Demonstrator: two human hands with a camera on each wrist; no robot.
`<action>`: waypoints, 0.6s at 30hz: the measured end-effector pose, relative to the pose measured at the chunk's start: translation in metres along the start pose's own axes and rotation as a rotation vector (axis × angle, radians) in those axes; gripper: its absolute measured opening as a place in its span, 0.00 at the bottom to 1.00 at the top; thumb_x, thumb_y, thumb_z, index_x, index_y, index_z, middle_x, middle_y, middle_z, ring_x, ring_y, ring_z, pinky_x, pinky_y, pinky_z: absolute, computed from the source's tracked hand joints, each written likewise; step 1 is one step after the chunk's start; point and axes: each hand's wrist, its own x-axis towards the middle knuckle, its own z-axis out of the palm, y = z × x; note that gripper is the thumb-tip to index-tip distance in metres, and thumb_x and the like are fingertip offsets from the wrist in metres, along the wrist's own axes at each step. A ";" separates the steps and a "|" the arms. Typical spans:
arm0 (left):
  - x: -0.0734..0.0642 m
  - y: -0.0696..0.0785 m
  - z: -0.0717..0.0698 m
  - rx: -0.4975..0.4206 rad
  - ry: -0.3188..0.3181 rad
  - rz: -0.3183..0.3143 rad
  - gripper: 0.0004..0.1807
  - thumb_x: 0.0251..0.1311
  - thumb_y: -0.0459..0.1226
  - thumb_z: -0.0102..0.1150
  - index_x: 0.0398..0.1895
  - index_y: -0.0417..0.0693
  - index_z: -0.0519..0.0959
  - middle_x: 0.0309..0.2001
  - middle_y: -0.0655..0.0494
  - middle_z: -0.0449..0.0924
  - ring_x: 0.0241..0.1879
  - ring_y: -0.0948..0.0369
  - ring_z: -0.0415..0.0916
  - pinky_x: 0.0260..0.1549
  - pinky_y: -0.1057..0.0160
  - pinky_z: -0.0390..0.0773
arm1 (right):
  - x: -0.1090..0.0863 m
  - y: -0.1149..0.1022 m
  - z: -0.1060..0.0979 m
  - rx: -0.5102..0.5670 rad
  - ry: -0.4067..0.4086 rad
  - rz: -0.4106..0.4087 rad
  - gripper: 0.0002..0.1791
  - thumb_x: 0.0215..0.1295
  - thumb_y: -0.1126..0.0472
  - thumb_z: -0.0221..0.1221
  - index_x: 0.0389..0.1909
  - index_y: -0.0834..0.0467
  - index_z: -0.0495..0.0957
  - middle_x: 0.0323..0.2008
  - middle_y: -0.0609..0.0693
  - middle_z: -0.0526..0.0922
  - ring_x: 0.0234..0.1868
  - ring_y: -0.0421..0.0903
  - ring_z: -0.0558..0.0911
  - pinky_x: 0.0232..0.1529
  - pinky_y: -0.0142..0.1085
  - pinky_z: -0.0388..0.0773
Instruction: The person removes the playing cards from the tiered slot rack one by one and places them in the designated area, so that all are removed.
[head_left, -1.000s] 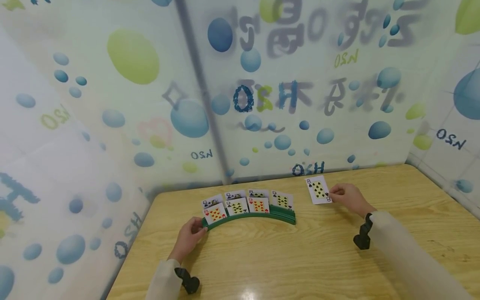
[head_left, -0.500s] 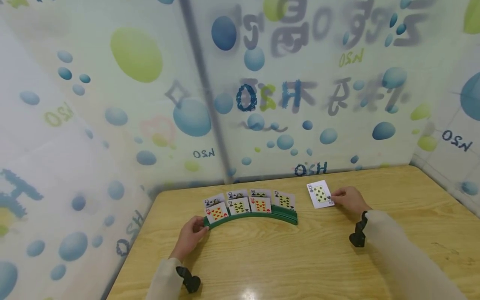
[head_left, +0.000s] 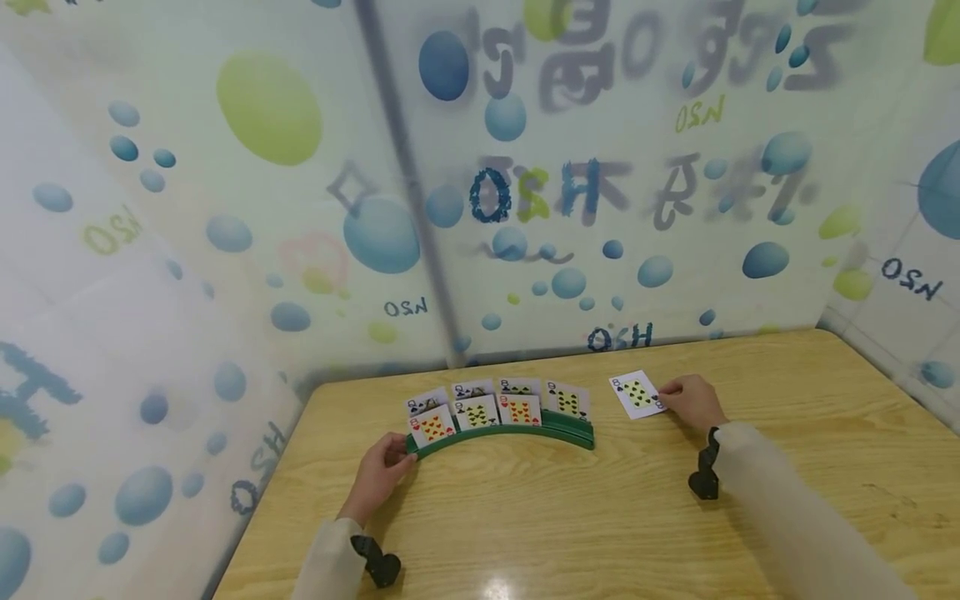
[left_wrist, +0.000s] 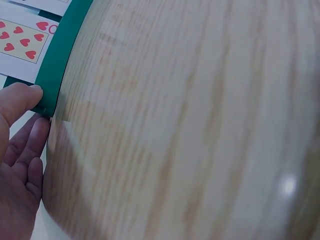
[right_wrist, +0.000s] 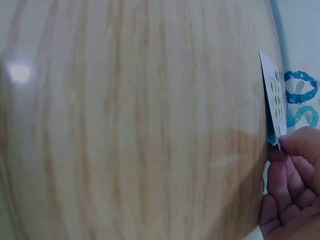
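Note:
A green curved card holder [head_left: 570,427] lies on the table, bearing two rows of playing cards. Three cards stand in its front row, two with red hearts and a black-suit card [head_left: 477,412] between them. At its left end my left hand [head_left: 378,473] pinches the holder; the left wrist view shows the thumb on top of the green end [left_wrist: 52,75], beside a hearts card [left_wrist: 22,42]. To the right of the holder, my right hand [head_left: 693,402] pinches a playing card [head_left: 636,395], apparently the eight of spades, by its lower right corner. The right wrist view shows this card [right_wrist: 275,97] tilted, nearly edge-on.
The wooden table [head_left: 525,517] extends in front of the holder and to both sides. Behind its far edge stands a pale wall [head_left: 517,283] patterned with blue and green drops. A black strap device [head_left: 705,471] is on the right wrist, another [head_left: 378,562] on the left.
My right hand has moved a little left and toward me with the card, which has turned slightly. The left hand and the holder stay in place.

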 end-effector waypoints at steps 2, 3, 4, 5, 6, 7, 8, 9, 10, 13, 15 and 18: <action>0.000 0.000 0.000 0.001 0.002 -0.004 0.11 0.58 0.32 0.58 0.44 0.41 0.74 0.40 0.51 0.76 0.39 0.57 0.73 0.40 0.58 0.72 | 0.000 -0.001 0.000 -0.001 -0.004 0.003 0.13 0.60 0.66 0.55 0.39 0.74 0.77 0.36 0.65 0.78 0.36 0.55 0.75 0.37 0.46 0.71; 0.000 0.000 0.000 0.001 0.001 -0.005 0.11 0.58 0.32 0.58 0.44 0.41 0.74 0.40 0.51 0.76 0.40 0.57 0.73 0.40 0.58 0.72 | 0.000 -0.001 0.000 -0.001 -0.007 0.006 0.13 0.60 0.66 0.55 0.39 0.74 0.77 0.36 0.64 0.78 0.36 0.54 0.75 0.37 0.46 0.71; -0.001 0.001 0.000 0.002 0.000 -0.006 0.11 0.58 0.32 0.58 0.44 0.41 0.74 0.40 0.51 0.76 0.40 0.57 0.73 0.40 0.58 0.72 | 0.000 -0.001 0.000 -0.001 -0.009 0.005 0.13 0.60 0.66 0.55 0.39 0.74 0.77 0.35 0.64 0.78 0.36 0.54 0.75 0.37 0.46 0.71; -0.001 0.001 0.000 0.002 0.001 -0.006 0.11 0.58 0.32 0.58 0.44 0.41 0.74 0.40 0.51 0.76 0.40 0.57 0.73 0.40 0.58 0.72 | -0.001 -0.001 0.000 0.000 -0.009 0.005 0.13 0.60 0.66 0.55 0.39 0.74 0.77 0.35 0.64 0.78 0.36 0.54 0.75 0.37 0.45 0.71; -0.002 0.001 0.000 0.003 0.000 -0.006 0.11 0.58 0.32 0.58 0.44 0.40 0.74 0.40 0.51 0.76 0.40 0.57 0.73 0.40 0.58 0.72 | -0.001 -0.001 0.001 -0.001 -0.009 0.004 0.13 0.60 0.66 0.55 0.39 0.74 0.77 0.35 0.64 0.78 0.35 0.54 0.75 0.36 0.45 0.71; -0.002 0.002 0.000 0.005 0.000 -0.006 0.11 0.58 0.32 0.58 0.44 0.40 0.74 0.40 0.51 0.76 0.40 0.57 0.73 0.40 0.58 0.72 | -0.001 -0.002 0.001 -0.002 -0.007 0.003 0.13 0.60 0.66 0.55 0.39 0.73 0.77 0.35 0.64 0.78 0.35 0.53 0.75 0.36 0.45 0.71; -0.003 0.002 -0.001 0.005 0.001 -0.005 0.11 0.58 0.32 0.58 0.44 0.40 0.74 0.40 0.50 0.76 0.40 0.57 0.73 0.40 0.58 0.72 | -0.002 -0.002 0.002 -0.003 -0.005 0.002 0.13 0.60 0.66 0.55 0.39 0.73 0.77 0.35 0.63 0.78 0.35 0.53 0.76 0.36 0.44 0.72; -0.003 0.003 -0.001 0.006 0.002 -0.005 0.11 0.58 0.32 0.58 0.44 0.40 0.74 0.40 0.50 0.76 0.40 0.57 0.73 0.40 0.58 0.72 | -0.002 -0.002 0.002 -0.003 -0.003 0.003 0.13 0.60 0.66 0.55 0.39 0.73 0.77 0.34 0.63 0.78 0.35 0.53 0.76 0.36 0.44 0.72; -0.003 0.003 -0.001 0.006 0.003 -0.005 0.11 0.58 0.32 0.58 0.44 0.40 0.74 0.40 0.50 0.76 0.39 0.57 0.73 0.40 0.58 0.72 | -0.002 -0.003 0.002 -0.003 -0.002 0.001 0.12 0.60 0.66 0.55 0.39 0.73 0.77 0.34 0.63 0.78 0.35 0.53 0.75 0.35 0.44 0.71; -0.003 0.004 0.000 0.005 0.009 -0.006 0.11 0.58 0.31 0.58 0.44 0.40 0.74 0.40 0.50 0.76 0.39 0.57 0.73 0.40 0.58 0.72 | -0.003 -0.004 0.002 -0.007 0.005 -0.002 0.12 0.59 0.67 0.55 0.38 0.73 0.77 0.34 0.63 0.79 0.34 0.53 0.76 0.35 0.44 0.72; -0.003 0.004 0.000 0.006 0.010 0.001 0.11 0.58 0.31 0.58 0.44 0.40 0.74 0.40 0.50 0.76 0.39 0.57 0.73 0.40 0.58 0.72 | -0.004 -0.005 0.001 -0.006 0.007 -0.006 0.12 0.59 0.67 0.55 0.38 0.73 0.77 0.34 0.63 0.78 0.34 0.53 0.75 0.36 0.44 0.71; -0.003 0.003 0.000 0.007 0.012 0.007 0.11 0.58 0.32 0.58 0.44 0.40 0.74 0.40 0.50 0.76 0.39 0.57 0.73 0.40 0.58 0.72 | -0.004 -0.004 0.002 -0.002 0.014 -0.014 0.12 0.60 0.67 0.54 0.37 0.73 0.77 0.34 0.63 0.78 0.35 0.54 0.75 0.36 0.46 0.71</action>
